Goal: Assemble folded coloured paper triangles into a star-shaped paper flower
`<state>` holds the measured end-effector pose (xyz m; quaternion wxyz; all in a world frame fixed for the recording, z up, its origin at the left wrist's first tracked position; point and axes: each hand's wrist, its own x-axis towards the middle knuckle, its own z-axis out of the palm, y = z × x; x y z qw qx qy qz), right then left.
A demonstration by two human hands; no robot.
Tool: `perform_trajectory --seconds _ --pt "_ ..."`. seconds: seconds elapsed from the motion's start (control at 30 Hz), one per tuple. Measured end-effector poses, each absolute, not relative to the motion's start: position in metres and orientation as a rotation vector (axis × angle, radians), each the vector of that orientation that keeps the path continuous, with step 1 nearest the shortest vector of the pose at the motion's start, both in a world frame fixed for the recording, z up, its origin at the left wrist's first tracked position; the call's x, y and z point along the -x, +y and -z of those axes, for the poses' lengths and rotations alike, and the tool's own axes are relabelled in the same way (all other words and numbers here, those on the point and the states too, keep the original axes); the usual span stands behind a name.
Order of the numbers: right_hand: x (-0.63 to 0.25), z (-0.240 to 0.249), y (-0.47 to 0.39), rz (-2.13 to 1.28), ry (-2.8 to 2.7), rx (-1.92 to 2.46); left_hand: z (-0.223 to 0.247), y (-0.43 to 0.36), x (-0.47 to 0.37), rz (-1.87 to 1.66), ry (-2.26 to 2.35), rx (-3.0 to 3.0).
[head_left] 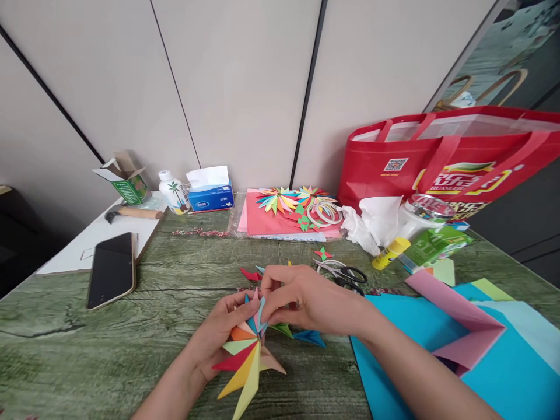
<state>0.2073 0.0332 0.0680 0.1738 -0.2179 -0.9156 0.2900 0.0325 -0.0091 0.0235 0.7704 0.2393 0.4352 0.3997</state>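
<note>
My left hand (pixel 219 329) is closed around a folded paper star (pixel 245 364), its thumb pressing on the upper points. The star fans out in red, orange, yellow, green, pink and blue pieces, the yellow ones pointing down toward me. With bent fingers my right hand (pixel 293 294) pinches a light blue folded piece (pixel 261 314) at the star's upper edge. Its fingertips are partly hidden behind the paper. Loose folded pieces lie behind the hands, among them a red one (pixel 250 275) and a blue one (pixel 310 337).
Scissors (pixel 345 274) and a yellow glue stick (pixel 391 253) lie beyond my right arm. Blue paper sheets (pixel 394 326) cover the table's right side. At left are a phone (pixel 112 271) and a hammer (pixel 135 213). Finished stars (pixel 277 201) rest at the back near a red bag (pixel 389 151).
</note>
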Motion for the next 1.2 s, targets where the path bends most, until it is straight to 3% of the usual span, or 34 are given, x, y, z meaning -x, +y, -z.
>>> perform_trajectory --seconds 1.2 --pt "-0.2088 -0.0672 0.0356 -0.822 -2.607 0.611 -0.0224 -0.0110 -0.0338 -0.847 0.967 -0.512"
